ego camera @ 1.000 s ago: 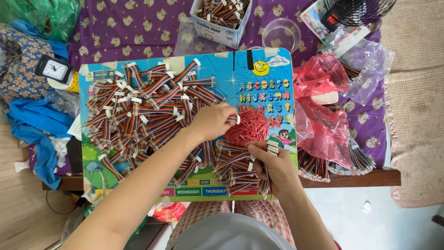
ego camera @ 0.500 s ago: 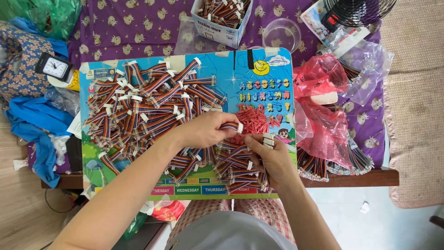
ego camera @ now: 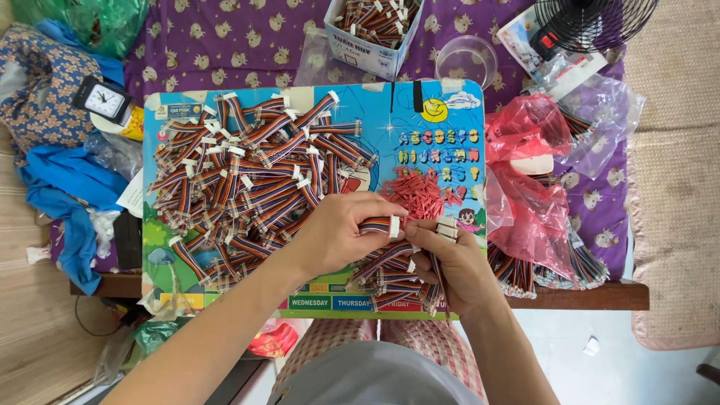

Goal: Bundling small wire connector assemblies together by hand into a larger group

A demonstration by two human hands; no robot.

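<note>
right hand [ego camera: 448, 264]: sitting closest to the body, fingers curled, clutching a small bunch of cables with white connectors poking out on top.
left hand [ego camera: 339, 231]: pinching one rainbow ribbon cable [ego camera: 377, 224] by its white plug, touching the right hand's bunch.
red bands [ego camera: 414, 194]: little heap just beyond the fingertips.
loose pile [ego camera: 247, 187]: spreading left of the left hand over the alphabet board [ego camera: 439, 131].
box [ego camera: 373, 26]: well beyond both hands, holding more cables.
risk: bunch could be slipping apart, I reckon, since that grip's looking pretty full.

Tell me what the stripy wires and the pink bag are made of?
The stripy wires look like plastic-coated ribbon cable: flat, glossy coloured strands with white, probably plastic, plugs. The pink bag seems thin plastic film: see-through, crinkled, shiny.
</note>
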